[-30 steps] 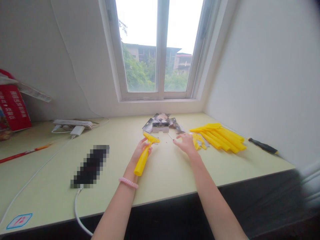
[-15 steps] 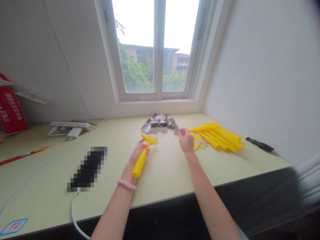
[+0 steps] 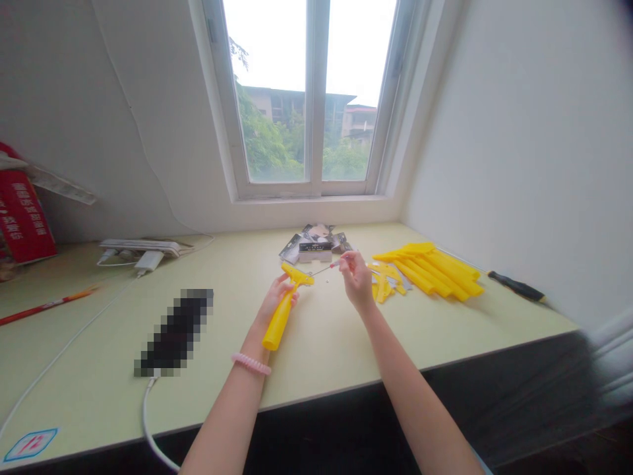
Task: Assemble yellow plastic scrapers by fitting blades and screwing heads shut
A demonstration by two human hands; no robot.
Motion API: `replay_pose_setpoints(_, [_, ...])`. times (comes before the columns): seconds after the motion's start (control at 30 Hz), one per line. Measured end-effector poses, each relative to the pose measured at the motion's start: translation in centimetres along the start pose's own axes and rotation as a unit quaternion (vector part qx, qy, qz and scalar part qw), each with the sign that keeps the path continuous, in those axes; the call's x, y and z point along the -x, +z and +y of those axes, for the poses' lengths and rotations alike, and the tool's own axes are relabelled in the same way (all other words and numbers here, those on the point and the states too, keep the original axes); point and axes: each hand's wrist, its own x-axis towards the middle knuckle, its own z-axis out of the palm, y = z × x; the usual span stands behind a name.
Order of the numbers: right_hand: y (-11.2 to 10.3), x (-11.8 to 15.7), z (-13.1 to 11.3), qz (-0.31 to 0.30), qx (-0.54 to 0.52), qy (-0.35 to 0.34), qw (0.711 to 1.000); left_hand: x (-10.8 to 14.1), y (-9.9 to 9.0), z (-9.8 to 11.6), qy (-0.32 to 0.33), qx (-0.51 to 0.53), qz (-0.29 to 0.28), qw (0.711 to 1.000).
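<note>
Yellow scraper (image 3: pixel 279 323): held in L hand, handle angled toward the person, head up past the fingers, over the table (image 3: pixel 326 336) mid-area; can't tell if it touched the table.
L hand (image 3: pixel 277 297): clamped around scraper neck, pink coil bracelet (image 3: pixel 251 363) on wrist.
R hand (image 3: pixel 357 278): raised, pinching thin screwdriver (image 3: pixel 326 267) w/ fingertips; hands apart, not touching.
Thin screwdriver: shaft pointed left, tip just beside scraper head; can't tell if touching.
Small screws (image 3: pixel 327 280): tiny bits on table just right of scraper head, too small to tell exactly.
Nearby R: yellow scraper heads (image 3: pixel 382 284) just beside R hand; pile of yellow handles (image 3: pixel 430 274) further R; black-handled screwdriver (image 3: pixel 517 287) near the wall.
Behind: packaging cards (image 3: pixel 310 241) in a heap, w/ small box (image 3: pixel 314 254) in front, below window (image 3: pixel 306 99).
Far L: power strip (image 3: pixel 138 247), charger (image 3: pixel 148 261), white cable (image 3: pixel 146 415), pixelated object (image 3: pixel 173 333), red pencil (image 3: pixel 44 310), red box (image 3: pixel 20 218).
Table corner: blue-edged sticker w/ number 12 (image 3: pixel 30 444).
</note>
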Motion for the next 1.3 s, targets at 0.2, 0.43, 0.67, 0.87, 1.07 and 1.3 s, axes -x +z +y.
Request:
replay_pose_setpoints(0.2, [0.0, 0.1, -0.4, -0.014, 0.013, 0.008, 1.000, 0.0, 0.0, -0.1, -0.003, -0.001, -0.003, 1.000])
replay_pose_setpoints(0.43, [0.1, 0.1, -0.5, -0.015, 0.004, 0.004, 1.000, 0.1, 0.0, 0.0, -0.009, -0.009, 0.011, 1.000])
replay_pose_setpoints(0.67, [-0.1, 0.2, -0.5, 0.022, 0.037, -0.005, 0.999, -0.1, -0.1, 0.0, -0.005, -0.009, 0.001, 1.000])
replay_pose_setpoints(0.87, [0.0, 0.1, -0.3, 0.032, 0.042, -0.002, 0.999, 0.1, 0.1, 0.1, -0.004, -0.007, 0.007, 1.000])
replay_pose_setpoints(1.07, [0.0, 0.1, 0.3, 0.050, 0.039, 0.040, 0.997, 0.2, 0.2, 0.2, -0.001, -0.003, 0.002, 1.000])
replay_pose_setpoints(1.3, [0.2, 0.0, 0.3, 0.026, -0.067, 0.109, 0.991, 0.1, 0.1, 0.1, -0.014, 0.015, 0.006, 1.000])
